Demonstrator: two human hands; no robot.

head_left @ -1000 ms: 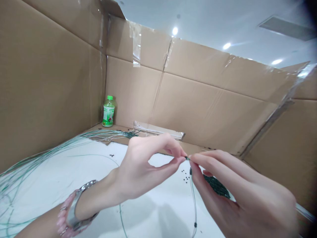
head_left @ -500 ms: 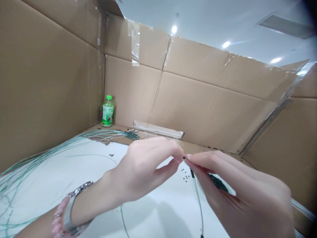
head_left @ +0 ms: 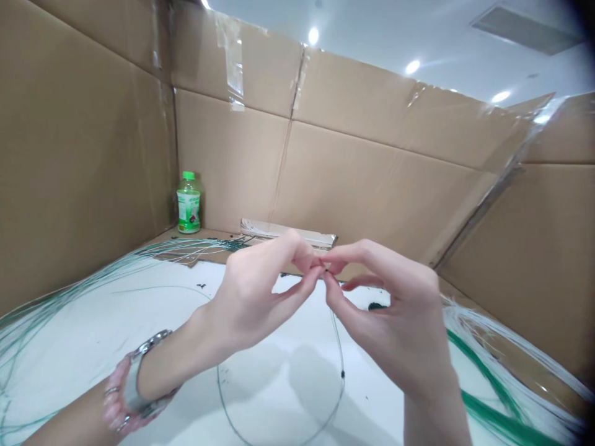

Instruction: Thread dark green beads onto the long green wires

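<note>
Green wires (head_left: 79,267) beside the left hand (head_left: 248,297)

Bright, fairly even light from ceiling spotlights (head_left: 313,36), soft shadows (head_left: 307,384) on the white tabletop (head_left: 79,322), cardboard walls (head_left: 79,142) bowed at frame edges, dark top-right corner.

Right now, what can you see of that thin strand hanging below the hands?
The strand is thin, flexible and grey-green; its material is hard to tell. Its upper end disappears behind the right hand, close to the pinched fingertips of the left hand. It hangs down, carrying one small black bead, then curves away in a wide loop over the white surface. Whether it touches that surface cannot be told.
</note>
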